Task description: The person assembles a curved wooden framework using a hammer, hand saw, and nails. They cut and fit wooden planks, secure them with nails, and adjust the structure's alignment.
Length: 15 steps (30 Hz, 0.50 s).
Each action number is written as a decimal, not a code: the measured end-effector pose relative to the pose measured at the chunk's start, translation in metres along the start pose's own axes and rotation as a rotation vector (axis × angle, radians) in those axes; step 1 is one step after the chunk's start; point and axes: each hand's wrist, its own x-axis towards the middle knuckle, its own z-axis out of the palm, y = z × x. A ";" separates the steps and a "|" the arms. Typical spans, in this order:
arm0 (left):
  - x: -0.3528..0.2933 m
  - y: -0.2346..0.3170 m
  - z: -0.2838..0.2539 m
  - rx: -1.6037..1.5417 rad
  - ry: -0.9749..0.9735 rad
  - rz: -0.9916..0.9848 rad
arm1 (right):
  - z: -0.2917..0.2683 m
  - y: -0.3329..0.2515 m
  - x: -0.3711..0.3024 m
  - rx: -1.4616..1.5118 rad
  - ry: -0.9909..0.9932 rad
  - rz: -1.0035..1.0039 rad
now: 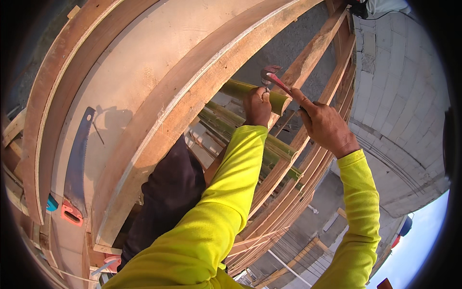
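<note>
My right hand [327, 123] is wrapped round a hammer [280, 84] with a reddish handle; its head hangs just above and beyond my left fingers. Thumb and finger of my left hand [257, 108] are pinched together on what looks like a nail [266, 89], its thin dark tip showing above them. That hand rests at a split green bamboo pole [279, 102], which lies across a wooden beam [308, 53]. Below, more bamboo strips [276, 144] run across the wooden frame. Most of the nail is hidden by my fingers.
A handsaw [77, 164] with an orange handle lies on the plywood [120, 91] at left. Curved wooden ribs [192, 77] arch across the left and middle. A grey block wall [394, 86] stands at right. Gaps open between the beams, with steel rods [293, 250] below.
</note>
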 end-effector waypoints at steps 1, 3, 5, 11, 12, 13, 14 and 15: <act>0.001 0.000 0.003 -0.039 0.014 0.002 | -0.005 -0.001 -0.001 0.009 0.052 -0.010; -0.007 -0.002 -0.001 -0.100 0.034 -0.022 | -0.005 -0.008 -0.008 0.044 0.125 -0.036; -0.005 -0.005 -0.002 -0.100 0.045 -0.010 | 0.002 -0.017 -0.005 0.220 0.398 -0.172; 0.001 -0.002 0.003 -0.053 0.028 -0.008 | 0.002 -0.001 -0.005 -0.040 0.019 -0.027; -0.006 -0.005 0.000 -0.062 0.020 -0.038 | 0.004 -0.003 -0.006 0.012 0.129 -0.069; -0.011 -0.007 -0.003 -0.070 0.012 -0.068 | 0.004 -0.008 -0.006 0.066 0.237 -0.110; -0.012 -0.010 -0.002 -0.083 0.016 -0.049 | 0.002 -0.013 -0.005 0.121 0.344 -0.149; -0.007 -0.006 -0.003 -0.100 0.012 -0.021 | -0.003 -0.021 -0.006 0.196 0.427 -0.136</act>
